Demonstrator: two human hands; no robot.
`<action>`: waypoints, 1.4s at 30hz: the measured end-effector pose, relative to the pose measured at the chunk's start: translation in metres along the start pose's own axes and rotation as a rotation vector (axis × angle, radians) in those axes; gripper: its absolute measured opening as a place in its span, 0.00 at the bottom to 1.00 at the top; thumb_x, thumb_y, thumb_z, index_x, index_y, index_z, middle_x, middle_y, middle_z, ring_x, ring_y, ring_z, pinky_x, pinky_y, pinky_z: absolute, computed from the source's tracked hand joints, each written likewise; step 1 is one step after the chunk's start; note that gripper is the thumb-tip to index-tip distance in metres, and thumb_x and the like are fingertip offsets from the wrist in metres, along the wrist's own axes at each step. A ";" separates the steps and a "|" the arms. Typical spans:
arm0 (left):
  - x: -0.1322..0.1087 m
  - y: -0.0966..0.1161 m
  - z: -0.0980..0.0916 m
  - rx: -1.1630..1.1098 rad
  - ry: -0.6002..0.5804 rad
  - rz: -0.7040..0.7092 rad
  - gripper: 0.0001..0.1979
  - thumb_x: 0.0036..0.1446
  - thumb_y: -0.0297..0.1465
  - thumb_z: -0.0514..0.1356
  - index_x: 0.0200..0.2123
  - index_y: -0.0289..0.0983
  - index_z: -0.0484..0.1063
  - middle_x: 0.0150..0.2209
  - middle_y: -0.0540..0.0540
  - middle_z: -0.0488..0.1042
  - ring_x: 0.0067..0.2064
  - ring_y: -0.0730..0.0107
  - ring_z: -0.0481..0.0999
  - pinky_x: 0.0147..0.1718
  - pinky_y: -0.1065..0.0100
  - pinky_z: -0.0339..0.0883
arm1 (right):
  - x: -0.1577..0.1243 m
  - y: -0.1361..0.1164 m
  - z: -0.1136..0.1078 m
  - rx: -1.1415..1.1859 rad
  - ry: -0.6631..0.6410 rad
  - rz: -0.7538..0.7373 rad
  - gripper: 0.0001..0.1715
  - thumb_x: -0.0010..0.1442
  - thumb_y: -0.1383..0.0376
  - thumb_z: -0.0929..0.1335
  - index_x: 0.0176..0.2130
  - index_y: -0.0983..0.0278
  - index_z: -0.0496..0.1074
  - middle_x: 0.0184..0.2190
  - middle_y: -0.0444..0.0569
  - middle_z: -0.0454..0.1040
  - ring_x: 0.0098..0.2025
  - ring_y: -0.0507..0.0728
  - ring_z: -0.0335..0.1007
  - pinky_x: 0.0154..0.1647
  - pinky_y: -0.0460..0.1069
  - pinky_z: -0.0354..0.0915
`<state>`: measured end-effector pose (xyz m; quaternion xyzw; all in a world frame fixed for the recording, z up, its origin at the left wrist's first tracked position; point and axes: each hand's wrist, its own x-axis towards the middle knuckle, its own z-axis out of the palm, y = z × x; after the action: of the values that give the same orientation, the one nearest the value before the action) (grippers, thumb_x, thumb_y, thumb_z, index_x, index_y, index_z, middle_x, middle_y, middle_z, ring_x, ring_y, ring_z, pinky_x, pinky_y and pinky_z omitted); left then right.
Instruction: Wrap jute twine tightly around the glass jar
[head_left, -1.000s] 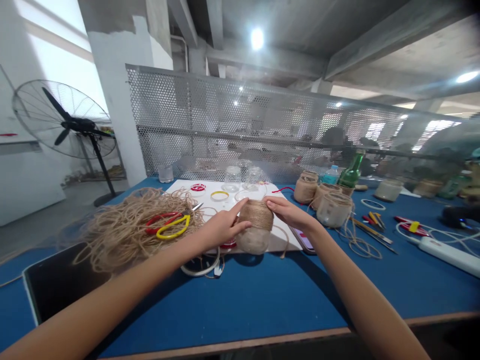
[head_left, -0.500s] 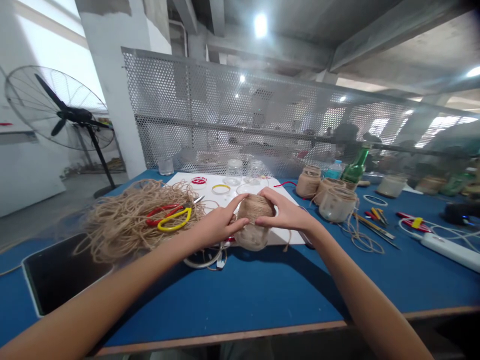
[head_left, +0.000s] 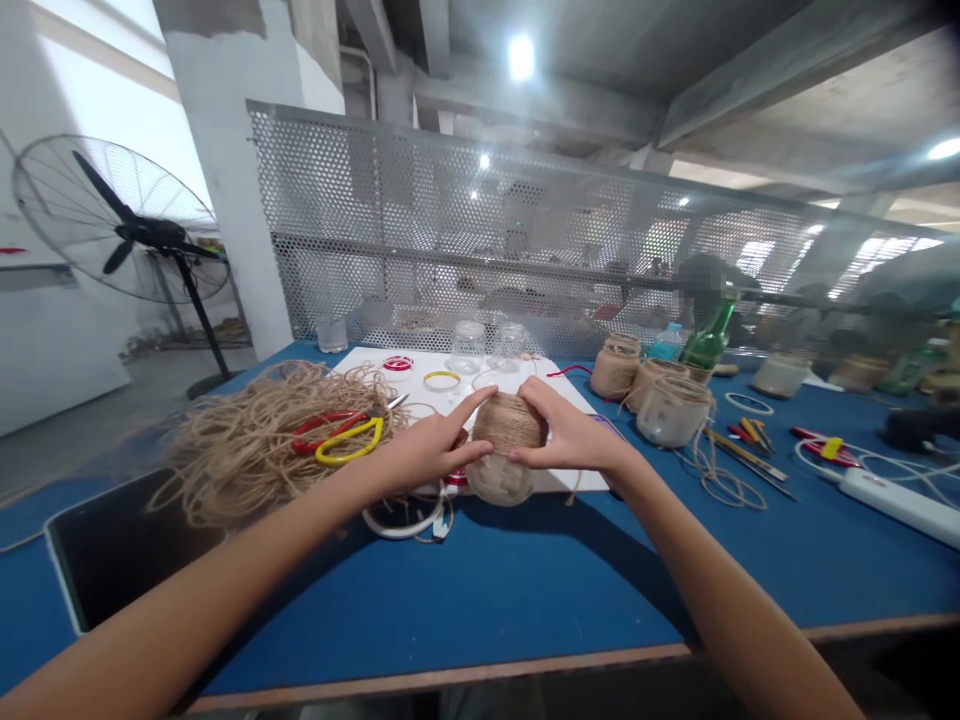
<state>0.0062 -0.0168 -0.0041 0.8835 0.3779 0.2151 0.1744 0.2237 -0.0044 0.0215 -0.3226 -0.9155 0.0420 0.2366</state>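
Between my hands is a glass jar [head_left: 501, 482], its upper part wound with brown twine [head_left: 511, 422] and its lower part bare. My left hand [head_left: 442, 440] grips the jar's left side, thumb on the front of the twine. From the right, my right hand [head_left: 566, 430] holds it the same way, with its thumb near the lower edge of the winding. Fingers behind the jar are hidden. A short twine end [head_left: 574, 488] hangs to the right of the jar. Left of my left hand, scissors [head_left: 349, 440] with red and yellow handles lie on a heap of loose twine [head_left: 255, 440].
A white sheet [head_left: 375, 358] on the blue table [head_left: 480, 610] carries clear jars [head_left: 469, 345] and a red spool [head_left: 398, 364]. Right are twine-wrapped jars [head_left: 616, 370], a green bottle [head_left: 709, 340], tools [head_left: 750, 455] and a white power strip [head_left: 900, 510]. A dark tablet-like panel [head_left: 135, 550] lies left.
Both hands still hold the jar, which has turned or tilted slightly and shows a little more of its wound front. The other things on the table stay put.
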 end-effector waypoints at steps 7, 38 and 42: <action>0.005 -0.004 0.001 -0.191 -0.019 0.038 0.34 0.57 0.37 0.52 0.61 0.38 0.37 0.17 0.59 0.57 0.19 0.77 0.59 0.21 0.75 0.51 | -0.002 0.003 -0.003 -0.031 -0.019 0.009 0.25 0.44 0.51 0.69 0.35 0.62 0.58 0.37 0.49 0.59 0.40 0.58 0.55 0.42 0.53 0.58; 0.005 0.005 0.002 -0.112 -0.033 0.020 0.34 0.56 0.36 0.53 0.61 0.35 0.38 0.18 0.56 0.61 0.20 0.75 0.62 0.21 0.73 0.51 | -0.008 0.002 -0.009 0.221 -0.147 0.153 0.27 0.48 0.54 0.68 0.43 0.63 0.56 0.36 0.48 0.60 0.35 0.54 0.59 0.32 0.49 0.61; 0.009 0.000 0.006 -0.160 -0.044 0.000 0.38 0.56 0.37 0.54 0.61 0.36 0.34 0.19 0.56 0.62 0.21 0.74 0.62 0.22 0.73 0.52 | -0.007 0.008 -0.007 0.244 -0.175 0.140 0.27 0.48 0.56 0.68 0.44 0.63 0.55 0.37 0.48 0.59 0.37 0.54 0.59 0.34 0.48 0.60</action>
<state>0.0148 -0.0115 -0.0068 0.8713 0.3555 0.2249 0.2527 0.2362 -0.0029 0.0236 -0.3495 -0.8960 0.1972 0.1902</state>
